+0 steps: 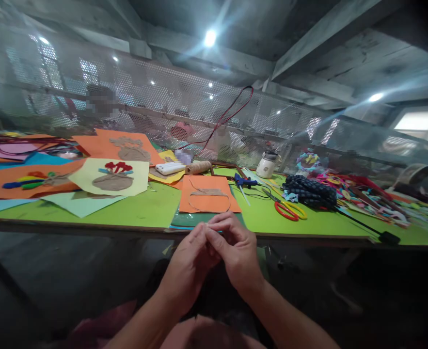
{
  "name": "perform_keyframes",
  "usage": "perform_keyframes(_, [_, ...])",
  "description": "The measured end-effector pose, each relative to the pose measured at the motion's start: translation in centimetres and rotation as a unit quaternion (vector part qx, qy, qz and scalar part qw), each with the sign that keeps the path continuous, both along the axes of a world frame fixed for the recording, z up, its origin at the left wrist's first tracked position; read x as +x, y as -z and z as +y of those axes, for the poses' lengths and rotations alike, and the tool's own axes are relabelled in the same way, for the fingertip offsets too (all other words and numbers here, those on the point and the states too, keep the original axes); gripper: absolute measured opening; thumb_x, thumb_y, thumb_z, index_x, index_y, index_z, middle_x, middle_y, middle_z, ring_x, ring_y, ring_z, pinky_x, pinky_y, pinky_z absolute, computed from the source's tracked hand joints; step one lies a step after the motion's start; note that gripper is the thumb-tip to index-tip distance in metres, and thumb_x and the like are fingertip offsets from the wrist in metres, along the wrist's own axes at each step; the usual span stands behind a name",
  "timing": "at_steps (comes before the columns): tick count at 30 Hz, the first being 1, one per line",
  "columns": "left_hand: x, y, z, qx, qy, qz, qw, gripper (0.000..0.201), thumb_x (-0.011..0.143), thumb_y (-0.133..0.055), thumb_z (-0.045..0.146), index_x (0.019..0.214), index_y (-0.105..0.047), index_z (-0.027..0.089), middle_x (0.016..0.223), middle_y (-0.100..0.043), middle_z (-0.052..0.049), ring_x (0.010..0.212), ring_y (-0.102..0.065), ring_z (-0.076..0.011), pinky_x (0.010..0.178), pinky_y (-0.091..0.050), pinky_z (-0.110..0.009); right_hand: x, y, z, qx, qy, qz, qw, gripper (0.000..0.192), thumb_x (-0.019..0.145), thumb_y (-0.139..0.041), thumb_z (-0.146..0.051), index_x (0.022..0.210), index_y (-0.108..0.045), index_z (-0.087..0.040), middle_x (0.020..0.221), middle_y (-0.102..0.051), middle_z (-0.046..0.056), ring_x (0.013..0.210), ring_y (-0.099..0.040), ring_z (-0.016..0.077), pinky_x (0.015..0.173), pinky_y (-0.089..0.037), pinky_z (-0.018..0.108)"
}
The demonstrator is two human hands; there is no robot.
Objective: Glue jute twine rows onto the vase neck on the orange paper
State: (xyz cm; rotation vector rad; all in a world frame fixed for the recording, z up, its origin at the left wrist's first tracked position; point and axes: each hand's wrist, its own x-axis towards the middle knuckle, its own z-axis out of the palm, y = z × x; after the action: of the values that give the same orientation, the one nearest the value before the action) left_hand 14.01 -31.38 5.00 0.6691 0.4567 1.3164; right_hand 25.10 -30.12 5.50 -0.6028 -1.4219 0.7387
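My left hand [192, 264] and my right hand [235, 249] meet in front of the table's near edge. The fingers of both are closed and pinched together at the tips; whatever lies between them is too small or hidden to make out. Just beyond the fingertips an orange sheet [217, 184] rests on a dark green mat [184, 220]. On that sheet lie a strip of brown burlap [208, 192] and a thin loop of twine [190, 201].
Left are paper sheets with burlap pieces, including a pale yellow card [137, 179]. Behind stand a twine spool [198, 167] and a white bottle [266, 166]. Right lie a blue glue gun [245, 181], scissors [290, 212], dark checked fabric [310, 191] and colourful scraps [362, 189].
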Motion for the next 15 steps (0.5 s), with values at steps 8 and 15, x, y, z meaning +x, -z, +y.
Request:
perform_keyframes(8, [1.9, 2.1, -0.9, 0.014, -0.023, 0.103, 0.994, 0.055, 0.073, -0.087, 0.065, 0.068, -0.057, 0.019, 0.06, -0.045, 0.006, 0.055, -0.037, -0.0086, 0.052, -0.035, -0.021, 0.1, 1.2, -0.9, -0.113, -0.002, 0.05, 0.992, 0.034, 0.094, -0.073, -0.055, 0.085, -0.065, -0.023, 0.078, -0.059, -0.001, 0.054, -0.047, 0.0103, 0.048, -0.041, 0.024])
perform_keyframes(15, [0.3, 4.3, -0.9, 0.116, -0.037, 0.267, 0.956, 0.071, 0.089, -0.059, 0.078, 0.047, -0.041, 0.024, 0.046, -0.036, 0.002, 0.047, -0.032, -0.0138, 0.048, -0.029, -0.031, 3.6, 3.4, -0.4, -0.095, 0.019, 0.013, 0.995, 0.059, 0.104, -0.054, -0.058, 0.058, -0.042, -0.024, 0.051, -0.039, -0.005, 0.051, -0.04, 0.0127, 0.057, -0.043, 0.029])
